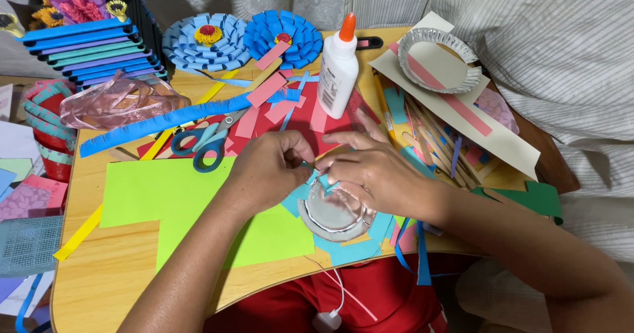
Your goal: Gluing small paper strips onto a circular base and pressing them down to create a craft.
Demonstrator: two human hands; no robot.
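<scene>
Bench first: green paper at nine o'clock of the foil cup, glue bottle at twelve. Left hand and right hand have fingers pinched on a small blue paper strip above the cup. Too hard a tug could tear that strip, I'd judge.

At lower centre I see a shiny, crinkled foil cup with a matt light-blue paper strip above it. The tabletop looks like smooth pale wood under flat matt green paper. The glue bottle at upper centre is glossy white plastic. The scissors have smooth blue plastic handles and metal blades.
</scene>
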